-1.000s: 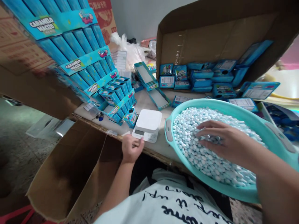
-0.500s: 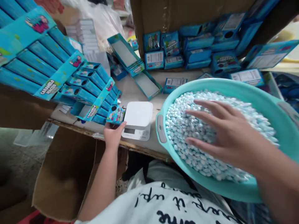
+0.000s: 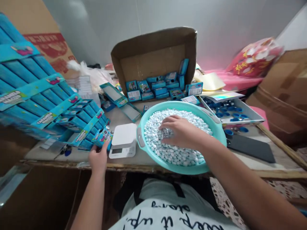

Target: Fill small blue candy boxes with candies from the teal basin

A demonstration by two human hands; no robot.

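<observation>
A teal basin (image 3: 216, 126) full of small white and pale blue candies (image 3: 155, 134) sits on the table in front of me. My right hand (image 3: 179, 131) lies palm down on the candies, fingers curled into them. My left hand (image 3: 98, 158) grips a small blue candy box (image 3: 103, 137) at the table's front edge, just left of a white kitchen scale (image 3: 123, 140).
Stacks of long blue "Caramelo Macizo" display boxes (image 3: 35, 99) fill the left. An open cardboard carton (image 3: 153, 60) holding small blue boxes stands behind the basin. A tray of blue caps (image 3: 230, 111) and a dark flat sheet (image 3: 251, 148) lie to the right. Cardboard boxes (image 3: 285, 92) stand at far right.
My left hand left the scale's front and took hold of a small blue box. My right hand opened over the candies, then settled back onto them. The view pulled back and up.
</observation>
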